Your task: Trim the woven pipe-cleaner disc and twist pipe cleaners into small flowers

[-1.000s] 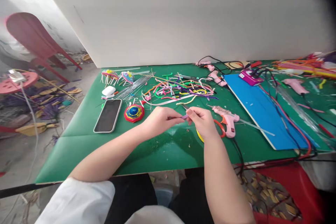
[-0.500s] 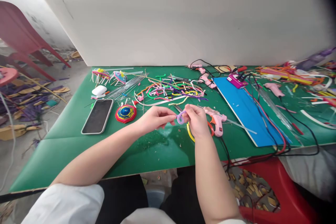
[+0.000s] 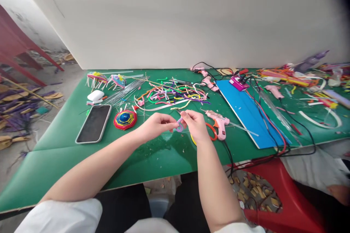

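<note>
My left hand [image 3: 155, 125] and my right hand [image 3: 194, 125] meet over the green table [image 3: 153, 156], fingertips pinched together. Between them they hold a short purple strip [image 3: 179, 126] curled into a small loop. A pile of coloured strips [image 3: 175, 94] lies just beyond my hands. A pink glue gun [image 3: 218, 122] rests right of my right hand, beside orange and yellow rings [image 3: 212, 133].
A phone [image 3: 93, 123], a white earbud case [image 3: 95, 95] and a round red, yellow and blue woven piece [image 3: 125, 119] lie to the left. A blue board [image 3: 247, 111] with cables lies right. A white wall backs the table; a red stool [image 3: 284, 196] stands below right.
The straight purple strip has been bent into a tighter loop between my fingers. My head has turned, so the whole table has shifted left in view.
</note>
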`<action>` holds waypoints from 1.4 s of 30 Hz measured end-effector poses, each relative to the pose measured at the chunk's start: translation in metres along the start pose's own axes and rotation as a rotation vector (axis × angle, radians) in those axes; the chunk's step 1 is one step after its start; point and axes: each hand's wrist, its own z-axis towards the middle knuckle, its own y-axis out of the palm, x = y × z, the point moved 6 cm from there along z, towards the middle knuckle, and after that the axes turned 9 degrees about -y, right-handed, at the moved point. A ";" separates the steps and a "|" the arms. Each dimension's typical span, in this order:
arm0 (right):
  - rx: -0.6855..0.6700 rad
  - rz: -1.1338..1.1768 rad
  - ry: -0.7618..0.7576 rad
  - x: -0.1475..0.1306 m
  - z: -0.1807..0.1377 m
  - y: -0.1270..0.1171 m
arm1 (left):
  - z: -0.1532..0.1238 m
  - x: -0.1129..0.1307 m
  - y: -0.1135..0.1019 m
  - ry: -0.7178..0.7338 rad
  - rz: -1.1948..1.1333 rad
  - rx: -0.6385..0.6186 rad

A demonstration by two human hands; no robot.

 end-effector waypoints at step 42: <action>0.181 0.492 0.286 0.013 0.003 0.010 | -0.010 0.015 -0.015 0.611 0.611 0.397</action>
